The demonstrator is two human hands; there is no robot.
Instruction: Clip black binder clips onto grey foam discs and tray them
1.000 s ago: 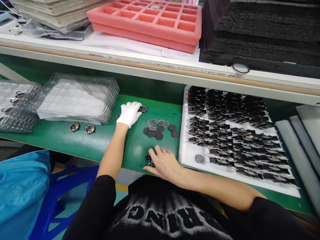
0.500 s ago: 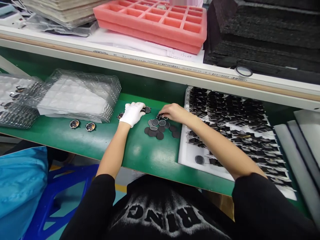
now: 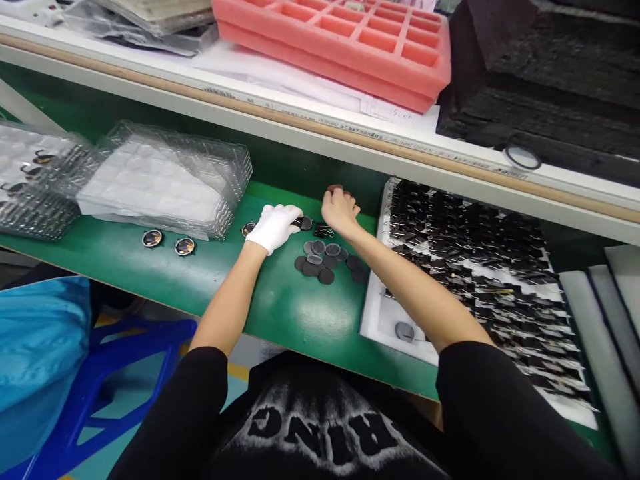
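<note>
My left hand [image 3: 273,229], in a white glove, is closed on a small round dark disc [image 3: 307,223] with a black part beside it that looks like a clip. Left of the glove sits an oval piece with an amber stone [image 3: 247,229], partly covered. My bare right hand [image 3: 341,208] is at the back of the bench, fingers curled; something reddish-brown shows at the fingertips, too unclear to name. Between the hands lies a black binder clip [image 3: 323,230]. In front of it is a loose pile of round black discs [image 3: 326,276], several with grey rims.
Two amber-stone pieces [image 3: 185,247] lie at left, before stacked clear plastic trays [image 3: 220,157]. A white tray [image 3: 371,320] full of black clips stands at right. Above, a shelf [image 3: 280,117] carries a pink foam tray [image 3: 330,57] and black foam blocks [image 3: 540,80]. A person in blue sits left.
My right hand has left the binder clip and moved up toward the back; the clip now lies uncovered on the bench. The left hand keeps its hold. The whole view has shifted slightly.
</note>
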